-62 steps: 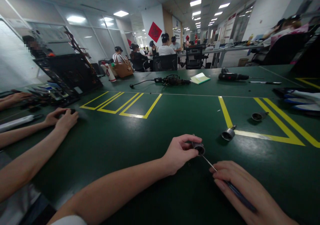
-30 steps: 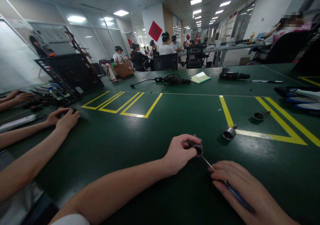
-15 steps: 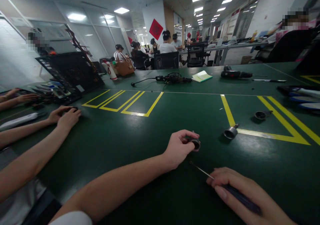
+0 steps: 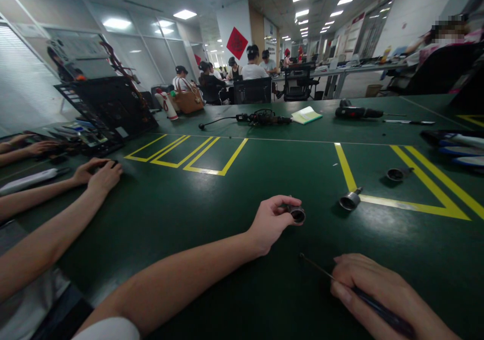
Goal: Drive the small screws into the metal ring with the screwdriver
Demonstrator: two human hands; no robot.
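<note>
Between the thumb and fingers of my left hand (image 4: 270, 224) is a small round metal cup (image 4: 297, 215), its opening facing toward me. My right hand (image 4: 372, 284) is closed around the dark handle of a thin metal tool (image 4: 319, 268). The tool's small dark tip points up and left, below the cup and apart from it. A second metal cup (image 4: 350, 200) with a stem lies at the corner of the yellow tape, and a third (image 4: 395, 174) rests inside the taped area at the right.
On the green table (image 4: 170, 214) are a cabled device (image 4: 260, 118), a notepad (image 4: 307, 115), a power driver (image 4: 359, 112), a pen (image 4: 408, 122) and blue-white tools (image 4: 463, 151). At the left, another person's hands (image 4: 100, 174) work near a black frame (image 4: 113, 108).
My right hand and the tool have shifted right and slightly down, away from the cup. The cup in my left hand has turned a little, showing more of its opening.
</note>
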